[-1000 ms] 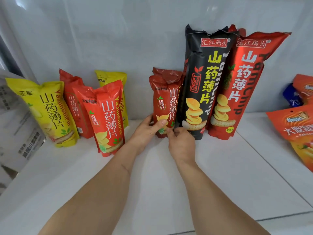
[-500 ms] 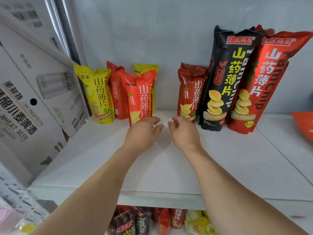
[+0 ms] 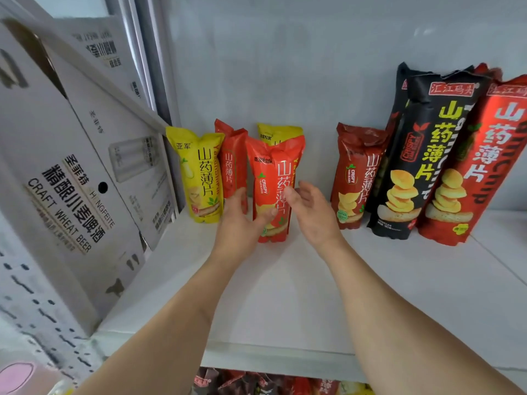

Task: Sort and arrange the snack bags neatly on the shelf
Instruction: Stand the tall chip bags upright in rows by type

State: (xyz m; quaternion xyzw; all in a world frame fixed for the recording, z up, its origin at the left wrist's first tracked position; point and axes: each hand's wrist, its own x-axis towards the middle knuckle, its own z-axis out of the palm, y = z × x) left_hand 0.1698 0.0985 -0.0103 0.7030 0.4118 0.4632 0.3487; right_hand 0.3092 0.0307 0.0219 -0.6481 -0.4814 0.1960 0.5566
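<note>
A small orange-red snack bag (image 3: 273,172) stands upright at the front of the white shelf (image 3: 285,295). My left hand (image 3: 239,223) holds its lower left side, with the thumb laid across the front. The straight fingers of my right hand (image 3: 312,215) touch its right edge. Behind it stand a yellow bag (image 3: 199,172), a red bag (image 3: 232,161) and a second yellow bag (image 3: 278,135), partly hidden. To the right stand a small dark red bag (image 3: 358,172), a tall black bag (image 3: 422,155) and a tall red bag (image 3: 479,166).
A large white cardboard beer box (image 3: 71,181) leans at the shelf's left end, close to the yellow bag. The shelf's front edge runs below my forearms. More snack bags (image 3: 256,383) show on the shelf underneath.
Both hands left the small dark red bag and moved left to the orange-red bag, which my left hand now holds. The view swung left and back.
</note>
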